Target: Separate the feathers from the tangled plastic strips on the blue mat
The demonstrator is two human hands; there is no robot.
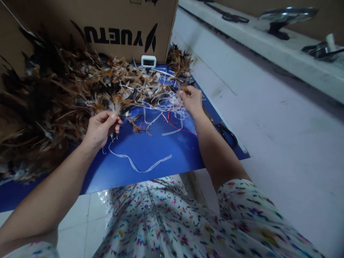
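Note:
My left hand [100, 129] is closed in a pinch on a small bunch of brown and black feathers [116, 104], at the near edge of a large feather pile [61, 104]. Below it a thin white ribbon [130, 161] curls over the blue tabletop [150, 147]; whether it is tied to the bunch I cannot tell. My right hand [192, 101] is at the right, over a tangle of white ribbon scraps [173, 102]. Its thumb and fingers are pinched together, with dark and brown feather bits beside the fingertips. What they grip is too small to make out.
A cardboard box [120, 18] stands behind the feathers, with a small white digital display [148, 61] before it. Black-handled scissors [227, 133] lie beyond my right forearm. Red threads [178, 128] trail across the table. A wall ledge [249, 39] runs along the right.

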